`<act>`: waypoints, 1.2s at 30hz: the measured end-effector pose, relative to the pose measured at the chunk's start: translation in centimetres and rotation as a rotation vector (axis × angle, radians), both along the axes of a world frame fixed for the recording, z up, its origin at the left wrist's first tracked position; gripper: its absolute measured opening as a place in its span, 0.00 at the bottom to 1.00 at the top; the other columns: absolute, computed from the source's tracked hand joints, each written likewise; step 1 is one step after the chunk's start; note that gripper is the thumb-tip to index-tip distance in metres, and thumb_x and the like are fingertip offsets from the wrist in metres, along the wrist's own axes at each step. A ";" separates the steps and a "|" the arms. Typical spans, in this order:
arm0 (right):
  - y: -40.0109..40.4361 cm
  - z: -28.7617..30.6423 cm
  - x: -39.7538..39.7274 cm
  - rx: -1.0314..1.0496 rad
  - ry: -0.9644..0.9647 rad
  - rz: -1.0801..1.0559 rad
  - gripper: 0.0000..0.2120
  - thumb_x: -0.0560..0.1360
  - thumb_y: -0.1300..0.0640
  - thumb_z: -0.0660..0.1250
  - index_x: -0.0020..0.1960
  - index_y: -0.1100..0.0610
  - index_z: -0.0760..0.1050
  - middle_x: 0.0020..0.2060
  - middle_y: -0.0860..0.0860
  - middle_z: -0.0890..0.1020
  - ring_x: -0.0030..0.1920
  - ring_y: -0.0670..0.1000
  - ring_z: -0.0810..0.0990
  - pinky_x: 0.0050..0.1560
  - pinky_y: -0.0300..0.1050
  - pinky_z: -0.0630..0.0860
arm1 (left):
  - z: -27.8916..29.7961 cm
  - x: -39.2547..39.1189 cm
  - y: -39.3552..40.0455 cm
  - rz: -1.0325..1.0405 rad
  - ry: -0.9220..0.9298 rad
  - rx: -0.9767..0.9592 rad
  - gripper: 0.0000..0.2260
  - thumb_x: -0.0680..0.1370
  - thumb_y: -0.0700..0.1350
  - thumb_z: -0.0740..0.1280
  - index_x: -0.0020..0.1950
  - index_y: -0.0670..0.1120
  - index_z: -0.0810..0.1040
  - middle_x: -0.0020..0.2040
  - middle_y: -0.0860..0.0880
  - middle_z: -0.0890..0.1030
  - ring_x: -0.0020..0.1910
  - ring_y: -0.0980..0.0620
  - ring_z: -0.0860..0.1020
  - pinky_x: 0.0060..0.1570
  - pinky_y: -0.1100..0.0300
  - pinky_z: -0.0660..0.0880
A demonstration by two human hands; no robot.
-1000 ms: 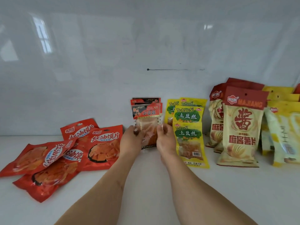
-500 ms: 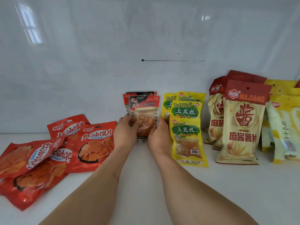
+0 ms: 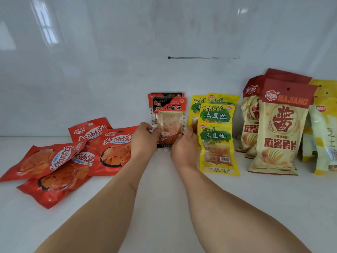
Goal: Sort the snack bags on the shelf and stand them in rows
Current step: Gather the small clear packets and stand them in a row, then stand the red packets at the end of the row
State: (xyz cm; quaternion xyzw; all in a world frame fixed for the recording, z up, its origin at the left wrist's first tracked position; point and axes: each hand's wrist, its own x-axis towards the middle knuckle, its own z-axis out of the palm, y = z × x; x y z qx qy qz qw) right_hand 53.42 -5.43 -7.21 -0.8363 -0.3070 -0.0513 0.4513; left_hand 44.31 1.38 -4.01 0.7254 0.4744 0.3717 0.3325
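Two bare forearms reach forward from the lower edge over the white shelf [image 3: 246, 207], converging toward the middle. Nearest on the left lies a loose heap of red bags [image 3: 60, 161], flat and overlapping one another at angles, printed with orange slices and white characters. On the right, a little farther in, a yellow bag [image 3: 218, 148] with a green label and a barcode stands in front of its row, its foot on the shelf just beside the right wrist. The left hand [image 3: 145, 141] and the right hand [image 3: 183, 149] meet at a small clear-windowed bag [image 3: 169, 123] with a red and black header, holding it upright near the back of the shelf: the left thumb and fingers pinch its left edge, and the right fingers curl round its lower right corner (the fingertips themselves are partly hidden behind the packet). Directly behind it, touching or nearly so, stand more small bags of the same kind [image 3: 166, 94], only their top edges showing. To the right of these, further yellow bags [image 3: 217, 108] stand one behind another in a staggered row. Farther right, the tall beige and dark red bags [image 3: 280, 128] marked MAJIANG stand upright in a row toward the wall, and beside them, at the frame's edge, pale yellow bags [image 3: 326, 128] stand partly cut off. Behind everything rises a glossy white wall [image 3: 109, 61] with a thin dark line [image 3: 202, 57] drawn across it.
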 end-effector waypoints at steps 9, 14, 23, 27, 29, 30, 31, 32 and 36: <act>-2.4 -0.6 -3.1 0.007 -0.129 -0.035 0.26 0.80 0.59 0.61 0.76 0.63 0.61 0.74 0.62 0.65 0.74 0.62 0.63 0.72 0.56 0.62 | 0.0 -3.3 -2.6 0.006 0.032 0.048 0.08 0.79 0.46 0.67 0.56 0.43 0.76 0.46 0.48 0.80 0.46 0.45 0.77 0.42 0.54 0.72; -2.9 -0.5 -5.3 0.072 -0.311 0.057 0.21 0.78 0.61 0.63 0.71 0.59 0.69 0.69 0.59 0.71 0.69 0.61 0.69 0.67 0.57 0.69 | 0.9 -6.3 -3.5 0.065 0.147 0.156 0.09 0.81 0.46 0.64 0.57 0.44 0.77 0.51 0.48 0.80 0.46 0.47 0.76 0.43 0.55 0.71; -1.0 0.0 -10.9 -0.162 -0.205 0.335 0.16 0.84 0.50 0.53 0.59 0.57 0.75 0.54 0.55 0.78 0.54 0.57 0.77 0.50 0.50 0.74 | 1.0 -13.0 -0.3 0.137 0.276 0.335 0.11 0.81 0.44 0.61 0.60 0.43 0.78 0.58 0.45 0.79 0.57 0.43 0.76 0.50 0.51 0.72; 1.1 0.4 -12.3 -0.282 -0.107 0.251 0.20 0.83 0.44 0.51 0.59 0.58 0.74 0.55 0.56 0.79 0.55 0.58 0.77 0.52 0.51 0.75 | 0.7 -15.8 3.0 0.093 0.417 0.377 0.15 0.81 0.44 0.59 0.65 0.42 0.77 0.63 0.42 0.78 0.63 0.41 0.72 0.61 0.48 0.71; 2.1 1.0 -12.9 -0.315 -0.059 0.200 0.23 0.83 0.42 0.51 0.62 0.58 0.73 0.58 0.57 0.78 0.58 0.59 0.76 0.54 0.52 0.75 | 0.4 -16.8 4.4 0.031 0.528 0.381 0.17 0.82 0.46 0.59 0.69 0.44 0.75 0.67 0.43 0.77 0.67 0.42 0.70 0.65 0.48 0.69; 2.6 1.2 -13.3 -0.337 -0.038 0.171 0.23 0.83 0.41 0.51 0.64 0.58 0.72 0.60 0.57 0.78 0.60 0.59 0.75 0.56 0.52 0.73 | 0.1 -17.2 5.1 -0.014 0.587 0.377 0.17 0.82 0.47 0.58 0.70 0.45 0.74 0.67 0.44 0.77 0.68 0.42 0.70 0.66 0.49 0.68; 3.1 1.4 -13.8 -0.363 -0.024 0.142 0.24 0.82 0.41 0.52 0.66 0.58 0.71 0.61 0.57 0.77 0.63 0.59 0.73 0.57 0.52 0.72 | -0.1 -17.7 5.7 -0.064 0.640 0.369 0.17 0.82 0.49 0.58 0.69 0.46 0.74 0.68 0.45 0.77 0.68 0.42 0.70 0.65 0.49 0.69; 3.5 1.5 -14.3 -0.388 -0.018 0.111 0.24 0.82 0.41 0.52 0.67 0.58 0.70 0.63 0.57 0.76 0.64 0.60 0.72 0.58 0.52 0.71 | -0.4 -18.2 6.2 -0.115 0.679 0.357 0.17 0.83 0.50 0.57 0.68 0.46 0.74 0.67 0.45 0.76 0.67 0.42 0.71 0.65 0.48 0.70; 5.2 1.3 -16.5 -0.460 -0.030 0.025 0.25 0.81 0.41 0.56 0.68 0.58 0.68 0.65 0.57 0.74 0.65 0.60 0.71 0.60 0.53 0.69 | -1.1 -20.4 7.7 -0.227 0.728 0.299 0.17 0.83 0.51 0.56 0.69 0.47 0.72 0.69 0.45 0.74 0.65 0.41 0.73 0.62 0.47 0.72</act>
